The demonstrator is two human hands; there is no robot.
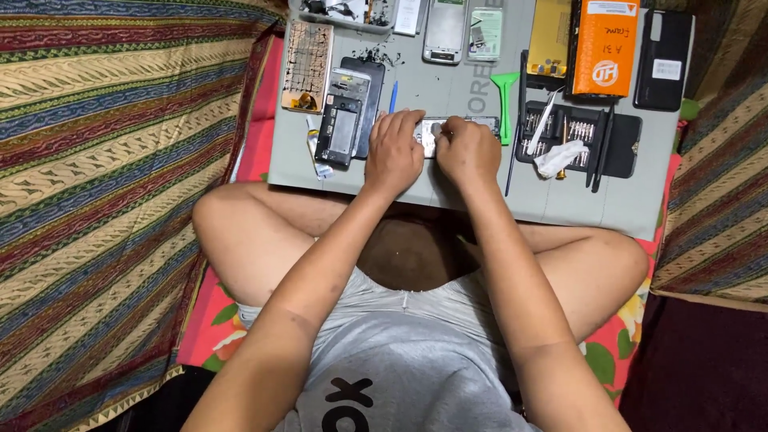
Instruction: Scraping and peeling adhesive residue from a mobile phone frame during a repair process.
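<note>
— how many hands on the grey mat [640, 204]?
— two, a left hand [394, 154] and a right hand [466, 152], both on one opened phone [430, 132].
— other phone parts?
— one dark phone frame [340, 128], one gold-edged frame [307, 66], one black phone back [662, 60].
— tools?
— one green pry tool [505, 100], one black bit case [620, 148], one blue pen [394, 96].
— boxes?
— one orange [606, 46].
</note>
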